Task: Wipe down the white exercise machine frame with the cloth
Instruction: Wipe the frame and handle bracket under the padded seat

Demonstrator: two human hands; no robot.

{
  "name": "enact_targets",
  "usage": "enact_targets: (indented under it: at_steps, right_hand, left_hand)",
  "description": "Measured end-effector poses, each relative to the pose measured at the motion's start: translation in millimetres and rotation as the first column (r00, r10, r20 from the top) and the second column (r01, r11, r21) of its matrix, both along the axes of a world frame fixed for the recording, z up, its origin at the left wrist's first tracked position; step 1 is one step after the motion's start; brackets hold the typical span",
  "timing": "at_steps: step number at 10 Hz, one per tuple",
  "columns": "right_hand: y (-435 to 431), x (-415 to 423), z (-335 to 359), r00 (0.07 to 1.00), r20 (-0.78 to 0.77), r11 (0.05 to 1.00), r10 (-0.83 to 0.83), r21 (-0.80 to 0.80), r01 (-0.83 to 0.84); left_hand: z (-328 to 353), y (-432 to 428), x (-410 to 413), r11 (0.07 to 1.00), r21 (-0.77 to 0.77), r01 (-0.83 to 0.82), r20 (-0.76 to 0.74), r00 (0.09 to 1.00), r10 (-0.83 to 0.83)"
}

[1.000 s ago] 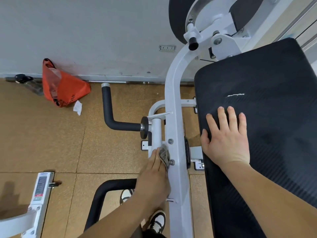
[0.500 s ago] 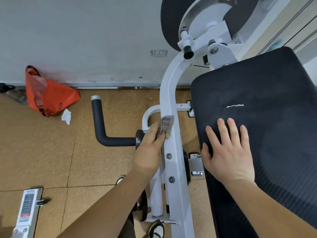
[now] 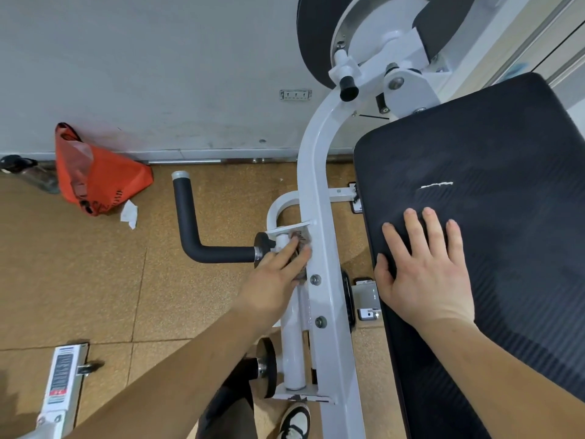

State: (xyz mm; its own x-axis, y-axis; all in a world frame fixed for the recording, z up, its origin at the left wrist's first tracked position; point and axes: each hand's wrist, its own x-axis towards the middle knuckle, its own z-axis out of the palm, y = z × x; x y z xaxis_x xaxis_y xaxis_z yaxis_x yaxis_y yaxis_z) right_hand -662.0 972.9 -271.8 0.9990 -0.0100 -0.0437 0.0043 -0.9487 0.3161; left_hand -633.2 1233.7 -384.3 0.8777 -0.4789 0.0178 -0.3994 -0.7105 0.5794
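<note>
The left hand (image 3: 272, 282) presses the cloth (image 3: 301, 246) with straight fingers against the white frame's (image 3: 316, 185) side — the right hand (image 3: 425, 280) lies flat, fingers spread, on the black pad (image 3: 493, 160).

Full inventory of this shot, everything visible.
frame: 1, white, centre, top to bottom
cloth: 1, grey-brown, against frame's left side
pad: 1, black, right
handle: 1, black, left of frame
disc: 1, black, top
bag: 1, orange, floor by wall
paper scrap: 1, white, beside bag
bottle: 1, dark, far left
socket: 1, white, on wall
labelled bar: 1, white, bottom left
shoe: 1, black and white, bottom centre
left hand: 1, presses cloth on frame
right hand: 1, flat on pad
</note>
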Motion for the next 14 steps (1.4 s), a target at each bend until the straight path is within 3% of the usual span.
enact_targets:
  at_steps: [1,2,3,4,5,7,8,9,10,11,12,14]
  right_hand:
    - [0.3,-0.8,0.6,1.0,0.005,1.0,0.0,0.001,0.0]
    - [0.6,-1.8,0.3,1.0,0.022,1.0,0.003,0.0,-0.003]
    - [0.7,-1.6,1.3,0.999,0.036,1.0,0.015,0.009,-0.015]
    - [2.3,-2.7,-0.7,0.998,0.058,1.0,0.009,0.015,-0.01]
    - [2.8,-1.8,-0.1,0.998,0.068,1.0,0.02,0.014,-0.021]
    - [3.0,-2.1,0.2,0.998,0.068,1.0,0.014,0.018,-0.016]
    - [2.4,-2.6,-0.9,0.997,0.072,1.0,0.015,0.011,-0.016]
    - [3.0,-3.0,-1.0,0.997,0.072,1.0,0.011,0.015,-0.012]
    - [1.9,-2.3,-1.3,0.997,0.073,1.0,0.016,0.005,-0.017]
    - [2.5,-3.1,-0.9,0.997,0.072,1.0,0.016,0.009,-0.017]
    - [1.9,-2.5,-2.0,0.998,0.065,1.0,0.012,0.001,-0.012]
    - [1.8,-2.3,0.1,0.999,0.048,1.0,0.016,-0.007,-0.016]
  left_hand:
    - [-10.7,-7.8,-20.8,0.972,-0.07,-0.223,0.027,0.974,0.225]
    - [-28.3,-11.7,-51.0,0.968,-0.032,-0.25,0.068,0.965,0.252]
    - [-28.9,-8.3,-63.6,0.991,0.104,-0.078,0.109,0.992,0.066]
    - [-13.8,-10.4,-38.2,0.975,0.195,-0.106,0.107,0.991,0.086]
    - [-10.5,-20.5,-36.3,0.949,0.196,-0.248,0.112,0.967,0.229]
    - [-13.1,-8.2,-88.5,0.969,-0.106,-0.222,-0.045,0.975,0.218]
    - [-12.8,-1.7,-73.9,0.876,-0.282,-0.392,-0.214,0.916,0.341]
    - [-4.8,-11.8,-100.5,0.82,-0.281,-0.499,-0.259,0.862,0.435]
    - [4.1,-15.3,-124.3,0.913,-0.196,-0.358,-0.173,0.929,0.328]
    - [5.6,-9.8,-79.9,0.928,-0.154,-0.339,-0.106,0.94,0.326]
    - [-0.5,-9.5,-44.2,0.904,-0.089,-0.419,-0.138,0.904,0.406]
    - [3.8,-5.0,-107.9,0.963,-0.13,-0.234,-0.191,0.959,0.208]
